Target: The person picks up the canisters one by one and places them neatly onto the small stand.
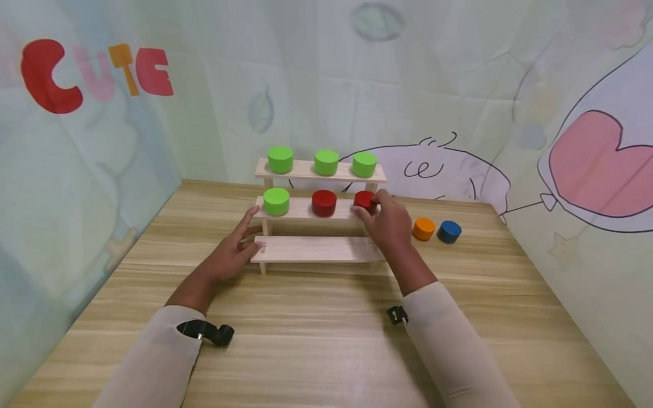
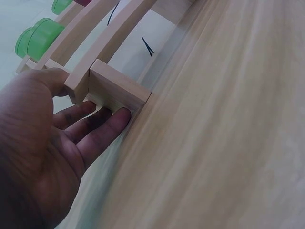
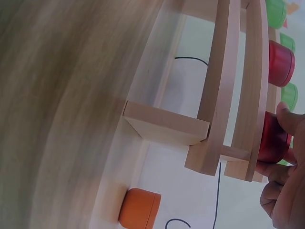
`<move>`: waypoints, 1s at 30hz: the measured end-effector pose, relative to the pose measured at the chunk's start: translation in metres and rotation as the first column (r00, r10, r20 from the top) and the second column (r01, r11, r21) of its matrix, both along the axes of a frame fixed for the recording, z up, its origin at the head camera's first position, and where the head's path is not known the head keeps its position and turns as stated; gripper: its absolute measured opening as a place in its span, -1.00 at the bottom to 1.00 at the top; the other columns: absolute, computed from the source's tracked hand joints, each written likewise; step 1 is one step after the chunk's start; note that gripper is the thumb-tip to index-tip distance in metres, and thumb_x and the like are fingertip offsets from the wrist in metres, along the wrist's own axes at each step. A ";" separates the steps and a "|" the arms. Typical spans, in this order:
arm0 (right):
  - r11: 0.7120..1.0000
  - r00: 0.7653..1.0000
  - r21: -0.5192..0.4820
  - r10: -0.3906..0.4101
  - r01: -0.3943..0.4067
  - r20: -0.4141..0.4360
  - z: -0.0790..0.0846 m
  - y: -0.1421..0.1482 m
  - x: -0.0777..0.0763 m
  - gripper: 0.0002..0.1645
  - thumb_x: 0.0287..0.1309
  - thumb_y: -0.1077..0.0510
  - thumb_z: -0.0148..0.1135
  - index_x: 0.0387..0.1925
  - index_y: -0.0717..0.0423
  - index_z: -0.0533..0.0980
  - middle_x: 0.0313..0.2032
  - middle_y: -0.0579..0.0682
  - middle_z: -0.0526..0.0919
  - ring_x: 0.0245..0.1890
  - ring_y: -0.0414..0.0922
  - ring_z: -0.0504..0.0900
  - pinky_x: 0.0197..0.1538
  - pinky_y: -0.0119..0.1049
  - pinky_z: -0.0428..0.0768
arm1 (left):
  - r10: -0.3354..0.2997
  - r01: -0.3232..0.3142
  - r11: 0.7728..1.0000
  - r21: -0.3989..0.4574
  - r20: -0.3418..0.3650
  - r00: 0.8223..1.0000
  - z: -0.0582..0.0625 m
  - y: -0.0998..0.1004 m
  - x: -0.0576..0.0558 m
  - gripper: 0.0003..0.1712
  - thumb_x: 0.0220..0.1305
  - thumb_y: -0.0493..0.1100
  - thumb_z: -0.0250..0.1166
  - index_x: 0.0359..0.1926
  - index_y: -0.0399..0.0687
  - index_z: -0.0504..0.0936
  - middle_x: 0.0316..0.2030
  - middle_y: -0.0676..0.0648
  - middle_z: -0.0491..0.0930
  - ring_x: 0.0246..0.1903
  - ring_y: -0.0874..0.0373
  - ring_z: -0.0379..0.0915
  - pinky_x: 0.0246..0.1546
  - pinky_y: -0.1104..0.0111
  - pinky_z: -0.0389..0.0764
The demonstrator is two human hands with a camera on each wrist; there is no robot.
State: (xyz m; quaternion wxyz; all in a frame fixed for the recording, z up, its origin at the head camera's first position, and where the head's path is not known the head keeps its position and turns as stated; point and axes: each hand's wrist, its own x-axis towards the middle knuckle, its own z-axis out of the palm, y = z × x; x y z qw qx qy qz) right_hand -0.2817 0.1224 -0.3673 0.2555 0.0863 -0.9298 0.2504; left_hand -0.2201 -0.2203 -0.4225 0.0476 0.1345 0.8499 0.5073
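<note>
A three-tier wooden stand (image 1: 311, 250) rests on the table. My left hand (image 1: 232, 255) holds its left end; in the left wrist view the thumb (image 2: 53, 80) lies on the shelf's end and the fingers are against the side support. My right hand (image 1: 390, 224) pinches a red cylinder block (image 1: 364, 200) at the right of the middle shelf, also seen in the right wrist view as the red block (image 3: 274, 138). Another red block (image 1: 323, 204) sits mid-shelf, with a green block (image 1: 276, 202) at its left. Green blocks (image 1: 326, 162) line the top shelf.
An orange block (image 1: 424, 228) and a blue block (image 1: 449, 232) lie on the table (image 1: 316, 340) to the right of the stand. Behind the table hangs a printed curtain (image 1: 306, 68), with more of it along both sides.
</note>
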 end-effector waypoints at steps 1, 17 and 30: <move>1.000 1.000 -0.003 0.000 0.000 0.001 0.000 0.000 0.000 -0.48 0.07 -0.27 0.40 -0.23 -0.01 0.43 -0.50 -0.03 0.55 -0.48 -0.04 0.46 -0.47 -0.27 0.35 | 0.000 0.000 1.000 0.000 0.001 1.000 -0.001 0.000 0.000 -0.08 0.50 -0.16 0.04 0.56 0.51 -0.33 0.49 -0.38 0.10 0.28 -0.42 0.36 0.05 -0.07 0.60; 0.999 0.999 -0.025 -0.047 0.047 0.000 0.003 0.004 0.005 -0.22 -0.05 -0.39 0.41 0.05 0.01 0.48 -0.17 0.12 0.75 -0.31 0.06 0.60 -0.27 -0.17 0.59 | 0.001 -0.001 1.000 0.014 -0.033 0.999 -0.031 -0.010 -0.020 -0.09 0.49 -0.04 0.08 0.45 0.86 -0.32 0.50 -0.31 0.10 0.26 -0.39 0.41 -0.12 0.07 0.68; 0.998 0.981 -0.062 -0.013 0.001 -0.193 0.001 0.043 0.001 -0.29 0.15 -0.36 0.27 0.03 0.14 0.57 -0.01 0.13 0.74 -0.09 0.13 0.73 -0.13 -0.02 0.68 | 0.015 -0.015 1.000 0.005 0.003 1.000 -0.019 -0.005 -0.013 -0.08 0.50 -0.12 0.05 0.51 0.70 -0.33 0.50 -0.36 0.08 0.27 -0.42 0.37 -0.04 0.00 0.66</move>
